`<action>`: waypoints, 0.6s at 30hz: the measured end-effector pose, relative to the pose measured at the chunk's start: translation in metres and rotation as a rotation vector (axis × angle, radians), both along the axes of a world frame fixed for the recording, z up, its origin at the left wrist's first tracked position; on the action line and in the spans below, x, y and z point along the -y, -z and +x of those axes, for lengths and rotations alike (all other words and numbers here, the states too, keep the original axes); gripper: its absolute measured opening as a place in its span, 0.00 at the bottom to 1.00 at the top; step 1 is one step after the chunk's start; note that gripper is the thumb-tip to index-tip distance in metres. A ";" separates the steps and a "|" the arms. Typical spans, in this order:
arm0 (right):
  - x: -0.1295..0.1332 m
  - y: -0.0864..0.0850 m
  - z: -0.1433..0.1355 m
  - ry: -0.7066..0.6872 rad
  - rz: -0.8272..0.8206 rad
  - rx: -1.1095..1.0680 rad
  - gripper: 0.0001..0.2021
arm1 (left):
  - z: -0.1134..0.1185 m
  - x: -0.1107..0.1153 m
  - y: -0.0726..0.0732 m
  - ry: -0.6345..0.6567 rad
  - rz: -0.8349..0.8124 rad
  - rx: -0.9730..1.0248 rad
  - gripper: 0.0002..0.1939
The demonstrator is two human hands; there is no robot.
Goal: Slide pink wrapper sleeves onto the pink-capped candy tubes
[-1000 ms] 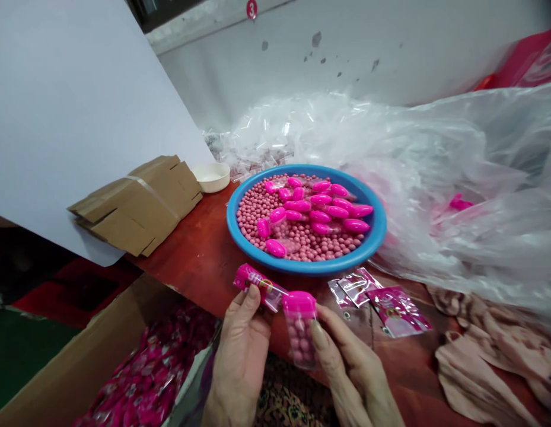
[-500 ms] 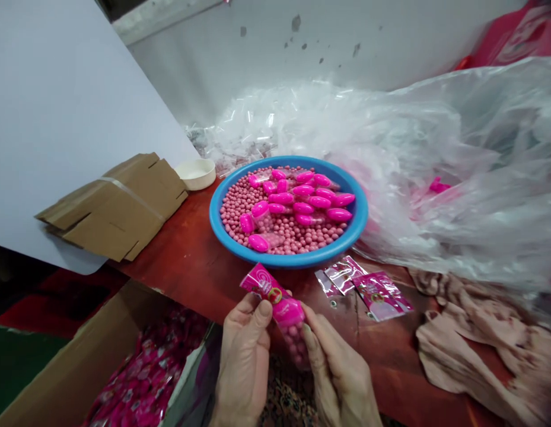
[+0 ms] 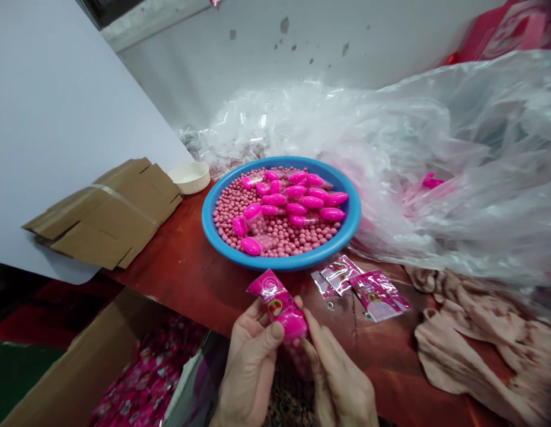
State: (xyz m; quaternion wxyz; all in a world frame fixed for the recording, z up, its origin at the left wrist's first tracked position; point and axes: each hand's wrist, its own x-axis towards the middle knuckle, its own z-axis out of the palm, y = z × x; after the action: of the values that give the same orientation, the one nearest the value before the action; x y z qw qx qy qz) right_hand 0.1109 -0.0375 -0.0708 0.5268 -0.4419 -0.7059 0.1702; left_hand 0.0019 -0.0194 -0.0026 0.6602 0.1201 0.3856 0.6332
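- Left hand (image 3: 254, 363) pinches the wrapper (image 3: 274, 298), apparently steadying it.
- Right hand (image 3: 340, 366) grips the bottle (image 3: 297, 353), likely bracing it.
- Basin (image 3: 282, 263) sits near, seemingly for reach.

Legible text: none | held wrapper (image 3: 275, 303) over the bench's (image 3: 186, 270) near edge: swirl and round emblem, lettering too small | flat sachets (image 3: 376, 295) toward the near edge: print too small | pink package (image 3: 502, 32) beyond the far right corner: pale print, blurred | red sign (image 3: 215, 2) on the wall (image 3: 391, 41): cut off, unreadable
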 end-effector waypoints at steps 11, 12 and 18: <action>0.003 -0.006 -0.008 0.184 -0.008 0.251 0.26 | 0.006 0.000 0.009 0.029 -0.082 0.041 0.12; 0.003 -0.010 -0.009 0.215 -0.020 0.251 0.26 | 0.007 0.000 0.010 0.031 -0.088 0.034 0.11; 0.003 -0.025 0.000 0.183 -0.271 0.114 0.25 | 0.009 0.005 0.011 0.071 -0.024 -0.126 0.12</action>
State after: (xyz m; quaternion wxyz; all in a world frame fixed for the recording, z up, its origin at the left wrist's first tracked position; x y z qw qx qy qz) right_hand 0.1105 -0.0401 -0.0461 0.4348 -0.5802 -0.6621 0.1897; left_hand 0.0105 -0.0241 -0.0136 0.6580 0.1653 0.4295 0.5960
